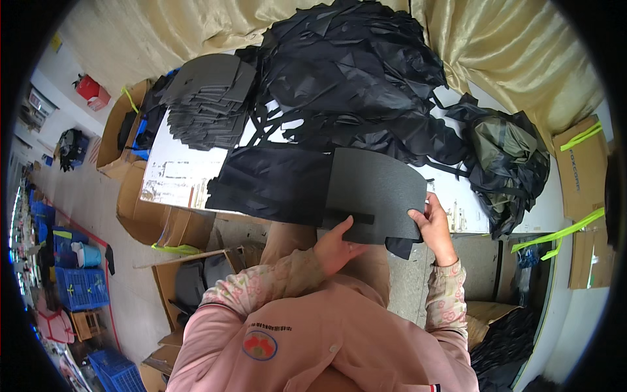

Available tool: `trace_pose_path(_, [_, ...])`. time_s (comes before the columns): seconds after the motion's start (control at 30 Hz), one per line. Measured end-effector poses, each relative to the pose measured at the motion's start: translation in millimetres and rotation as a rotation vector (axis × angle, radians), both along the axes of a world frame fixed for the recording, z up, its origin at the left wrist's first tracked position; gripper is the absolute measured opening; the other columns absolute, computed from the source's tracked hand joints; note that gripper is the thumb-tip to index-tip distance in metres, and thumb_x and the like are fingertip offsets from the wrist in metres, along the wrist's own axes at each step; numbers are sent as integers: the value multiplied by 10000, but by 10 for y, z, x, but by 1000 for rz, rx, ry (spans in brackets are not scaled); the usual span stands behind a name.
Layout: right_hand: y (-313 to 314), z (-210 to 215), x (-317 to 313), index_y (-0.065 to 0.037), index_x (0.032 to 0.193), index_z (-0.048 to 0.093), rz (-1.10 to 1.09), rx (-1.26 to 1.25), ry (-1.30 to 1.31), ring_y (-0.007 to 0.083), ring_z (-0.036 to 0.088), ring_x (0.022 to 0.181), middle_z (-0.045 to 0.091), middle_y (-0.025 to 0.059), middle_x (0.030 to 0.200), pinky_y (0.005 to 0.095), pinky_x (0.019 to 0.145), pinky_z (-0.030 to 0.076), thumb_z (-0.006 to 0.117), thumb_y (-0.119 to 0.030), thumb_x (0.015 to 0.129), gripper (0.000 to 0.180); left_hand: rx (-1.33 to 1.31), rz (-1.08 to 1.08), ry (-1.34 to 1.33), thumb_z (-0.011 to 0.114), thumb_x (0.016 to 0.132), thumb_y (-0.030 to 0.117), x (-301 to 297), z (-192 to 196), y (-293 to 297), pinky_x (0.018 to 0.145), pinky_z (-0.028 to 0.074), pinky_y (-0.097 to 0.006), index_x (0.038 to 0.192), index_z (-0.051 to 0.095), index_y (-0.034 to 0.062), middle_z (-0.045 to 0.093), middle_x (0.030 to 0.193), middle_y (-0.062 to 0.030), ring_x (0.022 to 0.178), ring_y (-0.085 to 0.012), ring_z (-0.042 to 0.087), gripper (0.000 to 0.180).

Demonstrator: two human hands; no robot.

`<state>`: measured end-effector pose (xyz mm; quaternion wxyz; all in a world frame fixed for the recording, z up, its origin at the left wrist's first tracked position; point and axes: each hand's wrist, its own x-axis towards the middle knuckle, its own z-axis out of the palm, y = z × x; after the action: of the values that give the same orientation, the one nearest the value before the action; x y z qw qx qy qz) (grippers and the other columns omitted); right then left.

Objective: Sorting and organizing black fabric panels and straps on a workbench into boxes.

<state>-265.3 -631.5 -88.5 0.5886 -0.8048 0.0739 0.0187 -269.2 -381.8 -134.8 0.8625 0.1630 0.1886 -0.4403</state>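
Grey sheet: we see the curved-topped grey sheet [377, 186] at the table's front edge, its lower part overhanging toward our lap, perhaps for easier gripping from below.
Right hand: our right hand [434, 228] pinches the sheet's right edge, thumb on top, likely keeping it level.
Left hand: our left hand [336, 248] has its thumb by the black strip [359, 219] at the lower left; with fingers partly hidden, we cannot tell whether it pinches.
Black fabric: the flat black fabric [274, 179] adjoins the sheet's left side.
Table: on the white table [176, 176], a stack of grey sheets [208, 104] and a black heap [353, 62] sit beyond, probably within reach.
Writing: our pink shirt [294, 362] bears dark characters and an oval emblem; the right-hand carton [577, 173] has printed lettering.
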Motion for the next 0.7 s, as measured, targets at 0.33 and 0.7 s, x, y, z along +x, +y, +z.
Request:
trace_pose_path(0.33, [-372, -178, 244, 2, 1074, 575, -66, -648, 61, 343, 627, 746, 640, 178, 831, 389, 668, 489, 729, -197, 799, 373, 1150, -352, -2323, 674, 828, 426, 277, 192, 8, 1108, 216, -544, 1445, 348, 186, 262, 1525, -122, 1404, -326, 243, 738])
trace_pose_path(0.7, [-142, -472, 1668, -65, 1172, 570, 26, -978, -589, 357, 562, 1052, 606, 165, 1115, 427, 902, 436, 762, -239, 710, 529, 1297, -531, -2255, 791, 659, 413, 441, -231, 172, 1081, 122, -655, 1483, 257, 197, 166, 1557, -140, 1434, -384, 124, 1006])
